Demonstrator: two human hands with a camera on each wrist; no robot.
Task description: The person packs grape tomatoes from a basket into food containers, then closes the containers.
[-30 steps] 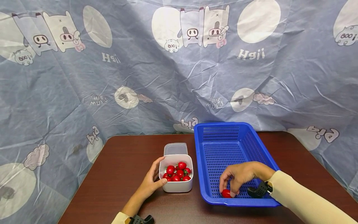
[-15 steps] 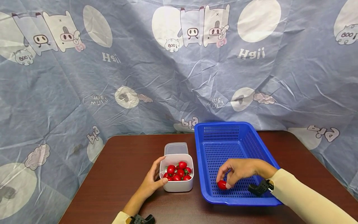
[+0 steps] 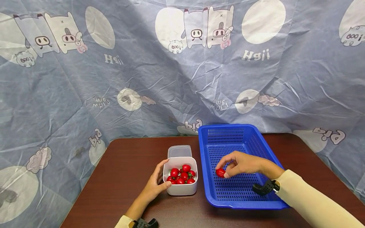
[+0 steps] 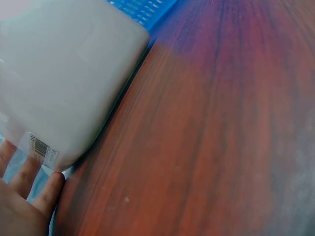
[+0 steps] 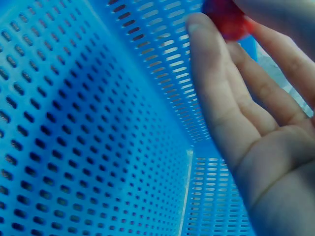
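Note:
In the head view my right hand (image 3: pixel 242 163) pinches a red cherry tomato (image 3: pixel 220 172) between thumb and fingertips, over the left part of the blue plastic basket (image 3: pixel 203 164). The right wrist view shows the tomato (image 5: pixel 227 19) blurred at the top, at the fingertips, with the basket's slotted walls around. My left hand (image 3: pixel 155 183) holds a white food container (image 3: pixel 181 190) at its left side, thumb at the front corner and index finger near the back corner. Several cherry tomatoes (image 3: pixel 184 176), some with green stems, lie inside. In the left wrist view fingers (image 4: pixel 49 192) touch the container's wall beside a barcode label.
A translucent lid (image 3: pixel 179 151) lies just behind the container. The basket stands right of it on the dark brown table (image 3: pixel 128 164). A blue patterned cloth (image 3: pixel 159 79) hangs behind the table.
My right hand has lifted the tomato from the basket's front end and carried it back and to the left. The left hand and the container have stayed in place.

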